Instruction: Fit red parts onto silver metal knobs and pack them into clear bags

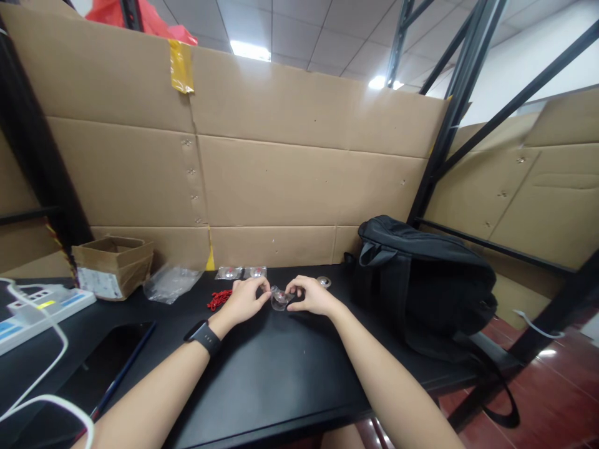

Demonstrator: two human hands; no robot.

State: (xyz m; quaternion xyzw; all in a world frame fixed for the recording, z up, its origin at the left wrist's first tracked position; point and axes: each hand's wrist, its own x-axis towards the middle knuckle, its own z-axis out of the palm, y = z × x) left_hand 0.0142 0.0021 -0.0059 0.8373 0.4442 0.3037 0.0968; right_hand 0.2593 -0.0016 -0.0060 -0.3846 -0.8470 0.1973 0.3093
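Observation:
Between my two hands is a small clear plastic packet (279, 302) with a bit of red in it, low over the black table. My left hand (248, 299), a dark watch on its wrist, has thumb and forefinger pinched at the packet's left edge. My right hand (311, 295) curls its fingers and thumb around the right edge. Just left of my left hand lies a bundle of red cord (219, 300). Behind it are two flat clear packets, one on the left (229, 272) and another on the right (255, 272). A small round item (324, 282) lies beyond my right hand.
A black backpack (421, 287) stands at the right of the table (281, 380). To the left are an open cardboard box (112, 265), a clear plastic bag (172, 284), a dark tablet (110, 368) and a white power strip (51, 312) with cables. A cardboard wall (271, 181) rises behind.

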